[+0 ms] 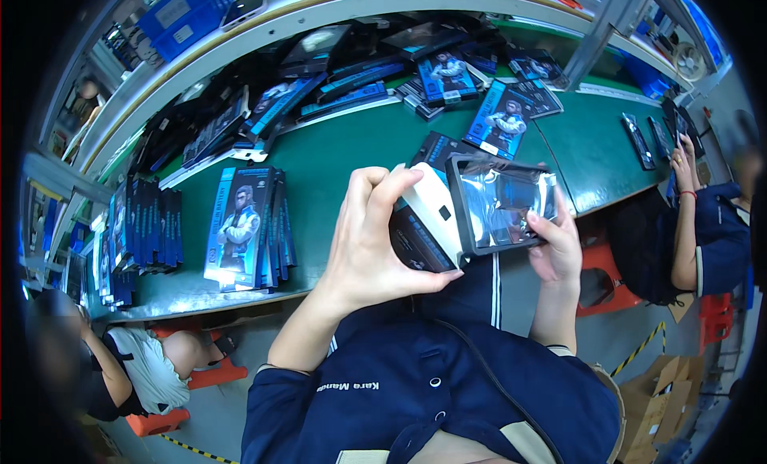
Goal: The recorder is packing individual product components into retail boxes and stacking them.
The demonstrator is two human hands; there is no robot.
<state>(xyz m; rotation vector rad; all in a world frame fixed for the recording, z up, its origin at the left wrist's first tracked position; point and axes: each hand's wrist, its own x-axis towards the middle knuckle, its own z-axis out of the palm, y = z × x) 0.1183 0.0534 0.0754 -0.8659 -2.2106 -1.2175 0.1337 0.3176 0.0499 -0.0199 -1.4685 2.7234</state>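
Observation:
My left hand (355,240) is closed round a dark blue-black cardboard box (415,240), thumb at its lower edge and fingers along the upper one. The box's white end flap (438,207) faces right. In my right hand (559,244) is a black tray (471,212) with shiny clear plastic over it, pinched at its right side with the thumb on top. The tray's left edge meets the box's white end. I cannot tell whether any of it is inside. Both are held above the table's front edge.
Printed boxes (238,228) stand stacked on the green table (327,172), beside a row of upright boxes (152,224). Loose boxes (503,120) and a heap (351,68) lie behind, under a shelf (280,12). Co-workers sit at both sides; one's hand (683,164) holds a dark item.

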